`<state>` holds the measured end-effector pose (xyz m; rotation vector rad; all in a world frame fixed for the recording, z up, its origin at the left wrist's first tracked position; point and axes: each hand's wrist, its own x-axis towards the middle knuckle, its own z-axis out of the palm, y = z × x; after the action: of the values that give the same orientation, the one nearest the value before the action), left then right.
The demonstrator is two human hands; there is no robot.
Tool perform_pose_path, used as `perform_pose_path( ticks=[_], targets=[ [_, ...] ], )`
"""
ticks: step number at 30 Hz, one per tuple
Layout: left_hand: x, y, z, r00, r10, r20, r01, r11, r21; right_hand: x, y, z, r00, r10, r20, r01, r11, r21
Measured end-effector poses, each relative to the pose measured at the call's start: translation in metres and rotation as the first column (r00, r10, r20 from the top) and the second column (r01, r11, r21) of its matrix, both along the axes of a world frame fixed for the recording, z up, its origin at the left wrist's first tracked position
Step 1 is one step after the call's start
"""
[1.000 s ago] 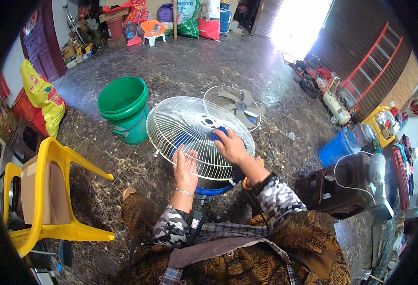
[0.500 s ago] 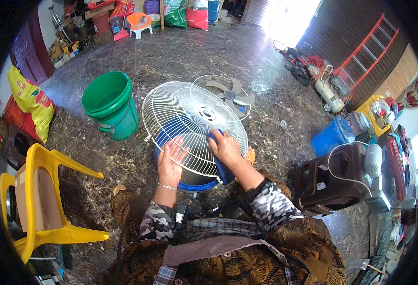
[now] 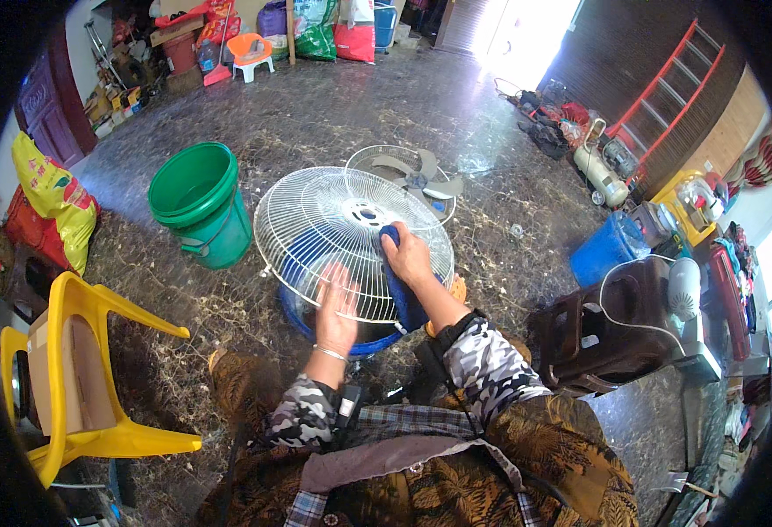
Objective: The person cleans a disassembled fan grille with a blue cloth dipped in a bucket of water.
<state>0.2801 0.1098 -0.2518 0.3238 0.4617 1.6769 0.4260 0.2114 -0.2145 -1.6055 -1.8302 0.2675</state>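
I had the white wire fan guard in front of me, tilted above a blue-rimmed basin on the floor; I could not tell whether its edge rested on the rim. My right hand was on the right part of the guard, its fingers clamped on a dark blue cloth, which hung over the wires down to the near edge. My left hand was at the guard's near rim, the fingers stretched out and not curled round anything; the tips looked to be beneath the wires, though exactly where they touched was unclear. Just beyond the guard, a round wire frame with grey fan blades lay on the floor, partly hidden by the guard. A green bucket stood near the guard on my left, and farther left was a yellow chair with a cardboard box. To my right stood a blue bucket.
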Motion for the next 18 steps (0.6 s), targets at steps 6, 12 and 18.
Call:
perform_pose_path(
  ticks=[6, 12, 18],
  targets=[
    [0.015, -0.01, -0.006, 0.992, -0.109, 0.065, 0.114, 0.991, -0.066, -0.03, -0.04, 0.022, 0.963, 0.114, 0.243, -0.117, 0.993, -0.003],
    [0.012, -0.008, -0.01, 0.997, -0.052, 0.049, 0.054, 0.998, -0.031, -0.029, -0.098, 0.029, 0.93, 0.268, 0.252, -0.292, 0.954, 0.062],
    [0.012, -0.006, 0.014, 0.988, -0.134, 0.076, 0.139, 0.988, -0.063, -0.026, -0.037, 0.029, 0.947, -0.004, 0.322, 0.001, 1.0, 0.009]
  ],
)
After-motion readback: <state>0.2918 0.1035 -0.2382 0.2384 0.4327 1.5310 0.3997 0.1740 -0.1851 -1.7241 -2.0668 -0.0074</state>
